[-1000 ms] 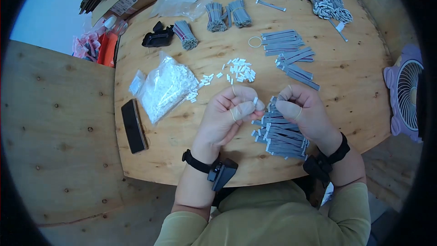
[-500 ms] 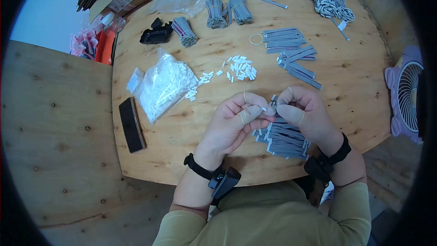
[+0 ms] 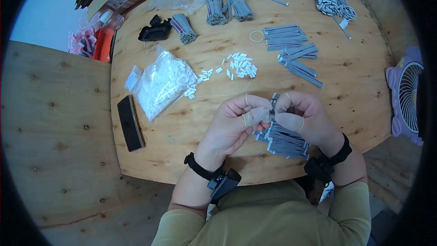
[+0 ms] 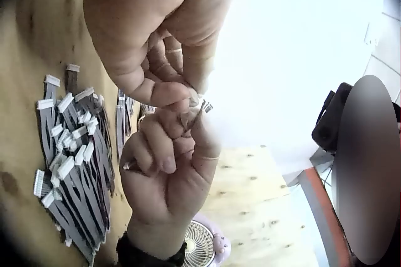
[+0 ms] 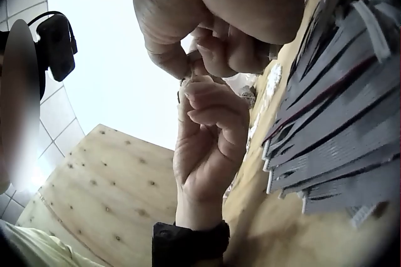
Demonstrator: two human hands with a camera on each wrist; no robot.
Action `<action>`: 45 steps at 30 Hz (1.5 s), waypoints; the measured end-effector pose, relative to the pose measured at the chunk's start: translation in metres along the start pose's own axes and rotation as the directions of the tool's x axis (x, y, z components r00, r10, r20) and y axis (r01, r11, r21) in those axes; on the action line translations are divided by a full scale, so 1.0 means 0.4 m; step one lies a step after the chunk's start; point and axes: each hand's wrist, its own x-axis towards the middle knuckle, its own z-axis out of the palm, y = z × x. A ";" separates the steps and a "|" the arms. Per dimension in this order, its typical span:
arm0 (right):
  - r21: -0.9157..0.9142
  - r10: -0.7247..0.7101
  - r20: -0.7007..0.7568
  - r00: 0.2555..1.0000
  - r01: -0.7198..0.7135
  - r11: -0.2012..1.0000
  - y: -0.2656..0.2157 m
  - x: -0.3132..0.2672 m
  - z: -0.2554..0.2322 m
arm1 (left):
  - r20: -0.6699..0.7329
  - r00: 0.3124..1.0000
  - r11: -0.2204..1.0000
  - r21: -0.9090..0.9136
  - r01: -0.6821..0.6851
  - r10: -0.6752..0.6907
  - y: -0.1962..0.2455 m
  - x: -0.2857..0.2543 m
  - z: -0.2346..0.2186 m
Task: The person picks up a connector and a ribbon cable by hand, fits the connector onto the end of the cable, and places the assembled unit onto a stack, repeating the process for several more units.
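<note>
Head view: my left hand [image 3: 236,120] and right hand [image 3: 302,114] meet above the pile of grey ribbon cables [image 3: 284,139], fingers [image 3: 255,115] pinching one cable end [image 3: 273,100] between them. Left wrist view alone shows the small connector tip [image 4: 204,107] at my fingertips. Round plywood table [image 3: 182,150]; white connectors [image 3: 241,67], plastic bag [image 3: 161,84], phone [image 3: 129,123], fan [image 3: 407,95] alongside.

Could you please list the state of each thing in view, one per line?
left hand: fingers curled, pinching a small white connector, which is barely visible.
right hand: fingers curled, pinching a grey ribbon cable by its end.
pile of ribbon cables: loose heap under the hands.
plastic bag: open, white connectors spilling out.
loose connectors: scattered on the table.
bundles: tied.
phone: screen dark.
fan: whether running, cannot tell.
</note>
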 end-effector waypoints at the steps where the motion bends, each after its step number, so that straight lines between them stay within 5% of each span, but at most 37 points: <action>1: 0.000 0.008 0.009 1.000 -0.008 1.000 -0.001 0.000 0.001 | 0.002 1.000 1.000 -0.001 0.007 -0.007 0.000 -0.001 0.000; 30: -0.085 0.002 -0.061 0.998 -0.007 0.996 -0.007 -0.005 0.007 | -0.016 0.999 0.982 0.184 -0.044 0.048 0.007 -0.014 0.009; 36: -0.107 0.027 -0.060 0.998 -0.033 0.994 -0.006 -0.005 0.007 | -0.125 0.985 0.962 0.261 -0.082 0.118 0.002 -0.015 0.023; 45: -0.057 -0.008 -0.062 0.998 0.004 0.998 0.011 0.002 0.005 | -0.054 0.989 0.942 0.317 -0.114 0.138 -0.001 -0.015 0.011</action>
